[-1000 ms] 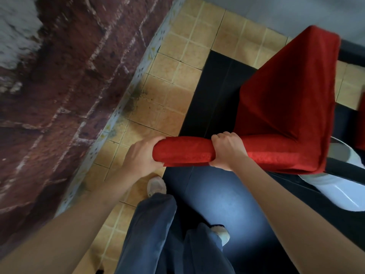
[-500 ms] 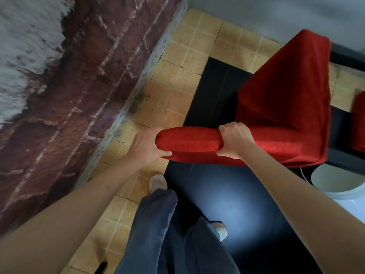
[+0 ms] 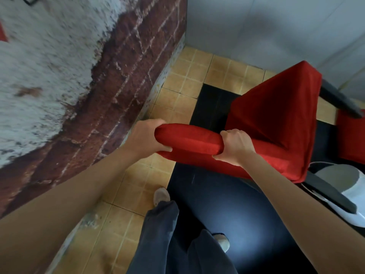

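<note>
A large red fabric-covered cushion (image 3: 276, 119) is held up in front of me, one padded edge running left to right and its broad face slanting away to the right. My left hand (image 3: 146, 137) grips the rounded left end of that edge, thumb underneath. Around the same edge near its middle, my right hand (image 3: 235, 147) has its fingers curled over the top.
A rough brick and plaster wall (image 3: 83, 80) stands close on the left. A grey wall (image 3: 276, 28) closes the far side. The floor is yellow tile (image 3: 126, 196) with a black mat (image 3: 227, 204) under my feet. A white basin (image 3: 343, 186) and dark frame bar (image 3: 335, 95) lie right.
The view has tilted upward, showing more of both walls. The cushion has stayed in both hands and shifted slightly toward the brick wall; both grips are unchanged.
</note>
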Available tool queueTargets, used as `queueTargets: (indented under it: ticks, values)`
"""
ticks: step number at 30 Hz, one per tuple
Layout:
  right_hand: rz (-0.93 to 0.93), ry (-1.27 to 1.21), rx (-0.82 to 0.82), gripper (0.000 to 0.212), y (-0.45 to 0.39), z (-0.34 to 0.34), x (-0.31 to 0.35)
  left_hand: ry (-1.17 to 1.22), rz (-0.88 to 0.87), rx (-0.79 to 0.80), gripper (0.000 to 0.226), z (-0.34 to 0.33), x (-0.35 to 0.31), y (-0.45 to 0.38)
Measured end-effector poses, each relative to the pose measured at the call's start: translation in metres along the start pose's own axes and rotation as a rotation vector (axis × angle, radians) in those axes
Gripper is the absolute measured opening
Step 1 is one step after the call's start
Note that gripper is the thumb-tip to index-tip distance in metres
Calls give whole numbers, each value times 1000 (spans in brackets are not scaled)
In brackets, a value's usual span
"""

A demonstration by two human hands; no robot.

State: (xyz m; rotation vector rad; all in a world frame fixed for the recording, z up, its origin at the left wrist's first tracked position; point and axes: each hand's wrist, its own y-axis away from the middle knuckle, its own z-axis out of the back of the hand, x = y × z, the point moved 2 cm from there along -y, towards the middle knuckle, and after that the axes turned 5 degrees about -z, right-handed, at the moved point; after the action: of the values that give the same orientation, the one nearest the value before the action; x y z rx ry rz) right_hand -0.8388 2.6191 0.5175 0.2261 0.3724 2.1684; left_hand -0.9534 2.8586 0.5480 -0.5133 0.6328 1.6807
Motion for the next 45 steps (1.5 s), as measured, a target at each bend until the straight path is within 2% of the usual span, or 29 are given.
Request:
queueTargets:
  ticks: [3,6,22,29,33,37,39,45]
  values:
    - [-8,-38,-50,50,19,11,-6,149,55,-117,70,6,-17,15]
    - [-33,-51,-60,51,37,19,-13,218,83,-138,69,5,-37,24]
    - [-247,-202,-216,53,93,77,-92,62,-171,-85,77,33,-178,-17]
    - [-338,-281,-299,52,113,85,-116,-5,-314,-27,73,38,-230,-39]
    - [-402,-346,-326,52,124,82,-121,11,-375,-12,78,34,-246,-44]
    - [-447,-418,-387,52,137,75,-125,156,-184,35,99,20,-246,-47]
    - [-456,-424,-391,53,145,74,-132,156,-148,72,95,12,-252,-47]
    - [-502,-457,-319,65,181,68,-155,154,-204,50,82,-13,-280,-18]
